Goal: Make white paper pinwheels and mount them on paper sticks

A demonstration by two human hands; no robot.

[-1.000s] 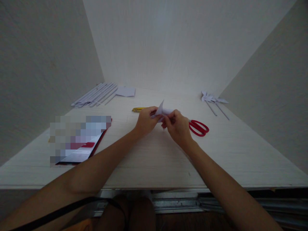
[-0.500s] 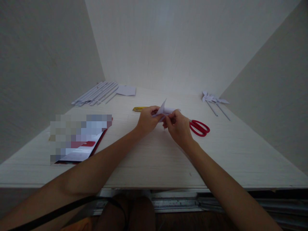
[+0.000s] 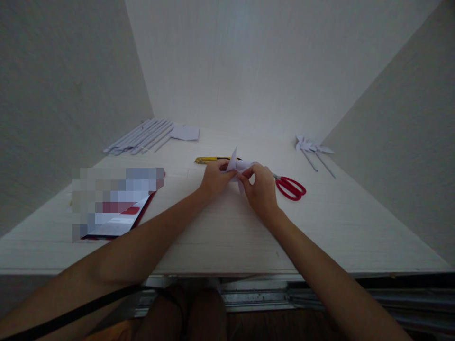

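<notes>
From here I see both hands meeting over the middle of the desk (image 3: 227, 237): my left hand (image 3: 214, 179) and right hand (image 3: 261, 189) each pinch the same small folded white paper (image 3: 237, 166), fingertips clenched on it from either side. The paper sits between the two grips, just above the desk, one pointed corner sticking upward; neither hand is nearer. Just right of the right hand lie red scissors (image 3: 289, 186), behind the left a yellow cutter (image 3: 206, 160). Farther off are paper sticks (image 3: 142, 137) and finished pinwheels (image 3: 313, 148).
</notes>
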